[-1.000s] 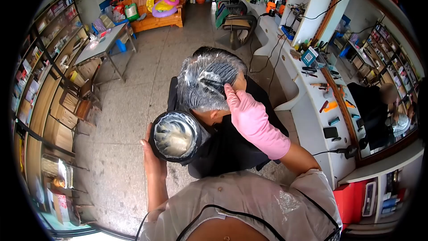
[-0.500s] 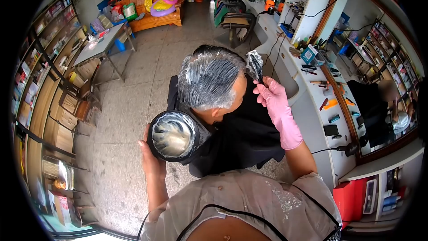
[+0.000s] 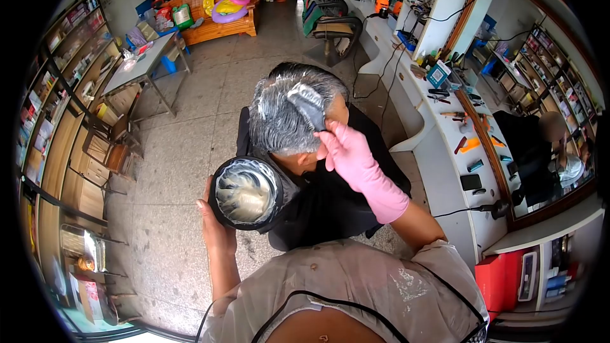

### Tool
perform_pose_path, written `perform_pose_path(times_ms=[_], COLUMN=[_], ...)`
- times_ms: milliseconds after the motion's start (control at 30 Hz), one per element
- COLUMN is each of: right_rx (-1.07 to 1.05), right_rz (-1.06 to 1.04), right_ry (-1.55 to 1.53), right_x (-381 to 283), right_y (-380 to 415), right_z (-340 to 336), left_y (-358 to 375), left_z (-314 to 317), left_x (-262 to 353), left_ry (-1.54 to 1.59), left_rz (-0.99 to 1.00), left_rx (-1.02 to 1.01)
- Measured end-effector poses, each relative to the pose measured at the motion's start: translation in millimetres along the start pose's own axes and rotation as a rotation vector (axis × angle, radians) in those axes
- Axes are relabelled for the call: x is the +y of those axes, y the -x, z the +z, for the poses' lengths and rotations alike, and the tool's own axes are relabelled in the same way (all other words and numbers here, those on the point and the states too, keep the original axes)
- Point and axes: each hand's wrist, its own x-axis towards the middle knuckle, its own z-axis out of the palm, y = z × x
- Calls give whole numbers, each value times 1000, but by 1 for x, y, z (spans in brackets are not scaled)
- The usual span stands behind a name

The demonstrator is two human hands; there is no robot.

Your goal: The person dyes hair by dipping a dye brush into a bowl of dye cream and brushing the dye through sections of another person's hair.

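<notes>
A seated person's head (image 3: 279, 124), its grey and black hair streaked with white cream, is in front of me; a black cape (image 3: 349, 184) covers the body. My right hand (image 3: 359, 168), in a pink glove, is closed around the handle of a tint brush (image 3: 309, 107). The brush's cream-coated end lies against the hair on the side nearest the forehead. My bare left hand (image 3: 219, 225) grips the outer side of a black bowl (image 3: 277, 181), its fingers partly hidden beneath. Pale cream (image 3: 248, 194) is smeared around the inside of the bowl.
On the right runs a white counter (image 3: 441, 133) with combs, clippers and cords, below a framed mirror (image 3: 527, 108). Shelves (image 3: 63, 108) line the left side. A grey table (image 3: 143, 67), a wooden bench (image 3: 235, 25) and a salon chair (image 3: 330, 28) stand farther back.
My right hand has brought the brush left and down from beside the forehead onto the hair. The bowl and my left hand have barely moved.
</notes>
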Motion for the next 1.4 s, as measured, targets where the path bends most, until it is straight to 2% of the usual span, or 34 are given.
perform_pose_path(times_ms=[33,67,133,167,200,267,300,333,400,533,600,633,667,767,800,867,900,967,1000,1067,1100,1167,1233,1300,1367,1400], right_rx=[15,16,74,126,44,35,106,141,247,362,306,274,309,74,71,121,269,325,402,467,358,270,163,112,384,424], right_rz=[-147,14,-274,-706,-569,-517,-602,-541,-433,-500,-467,-404,-570,-418,-422,-657,-660,-402,-598,-807,-784,-639,-788,-729,-776,-787], right_ry=[71,-299,-18,648,633,607,597,661,495,477,598,909,1084,1217,1215,610,655,619,618,907,1087,1385,1377,1489,1323,1477], right_x=[12,27,36,34,35,27,13,-2,-4,6,4,3,4,-14,-11,-4,-11,-26,-17,-8,-5,-7,-4,-16,-27,-37], right_y=[2,1,11,20,25,30,32,29,11,-25,-28,-22,-14,14,12,1,-8,-21,-38,-45,-43,-20,-1,5,-14,-23], right_z=[3,7,12,14,14,6,-3,-17,-40,-61,-49,-40,-24,3,0,-15,-26,-49,-56,-58,-54,-29,-13,-7,-15,-18], left_y=[0,0,0,0,0,-1,0,0,0,-1,-2,-2,-3,1,2,3,3,4,5,6,5,3,2,2,3,4], left_z=[1,1,2,2,3,2,1,1,1,-2,-1,-1,-1,10,13,5,1,-4,-6,-8,-8,-9,-6,1,3,4], left_x=[0,1,2,2,2,1,0,0,0,-2,-2,-2,-2,2,4,1,0,-2,-3,-2,-2,-4,-3,1,0,1], left_ry=[2,4,5,2,-2,-3,-1,-2,-2,-1,-1,0,0,20,43,16,-8,12,29,36,37,51,64,52,108,98], left_rz=[0,-2,-5,3,12,9,8,8,8,-9,-21,-20,-12,15,33,35,33,24,11,13,15,21,25,36,49,49], left_rx=[0,3,7,0,-9,-1,9,10,11,9,7,7,5,31,56,46,32,49,56,58,53,38,21,-6,46,46])
